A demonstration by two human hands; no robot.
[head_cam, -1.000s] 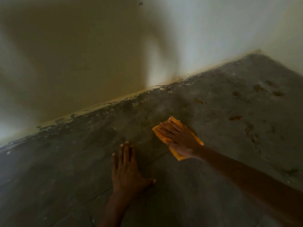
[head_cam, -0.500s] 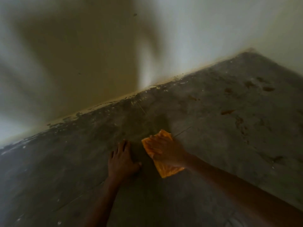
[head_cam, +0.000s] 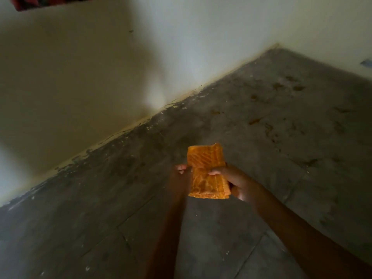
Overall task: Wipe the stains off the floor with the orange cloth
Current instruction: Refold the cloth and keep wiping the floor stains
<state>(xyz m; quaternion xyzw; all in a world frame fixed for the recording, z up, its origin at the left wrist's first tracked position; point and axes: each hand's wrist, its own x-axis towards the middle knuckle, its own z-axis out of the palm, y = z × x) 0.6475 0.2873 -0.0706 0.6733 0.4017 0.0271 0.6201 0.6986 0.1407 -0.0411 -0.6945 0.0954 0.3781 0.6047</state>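
Note:
The folded orange cloth (head_cam: 206,172) is held up off the floor, flat side facing me. My right hand (head_cam: 233,183) grips its right edge, thumb on the front. My left hand (head_cam: 181,174) touches the cloth's left edge with its fingertips; most of that hand is dark and hard to make out. The grey floor (head_cam: 231,228) below is dull and streaked. Brown stains (head_cam: 255,120) are scattered on it to the right, with more stains (head_cam: 298,88) near the far corner.
A pale wall (head_cam: 84,77) meets the floor along a chipped, dirty edge running from lower left to upper right. A second wall (head_cam: 332,29) closes the corner at the right. Dark red fabric (head_cam: 26,2) shows at the top left.
Both hands have come up off the floor. The cloth, pressed flat under my right hand before, is now lifted and held between both hands.

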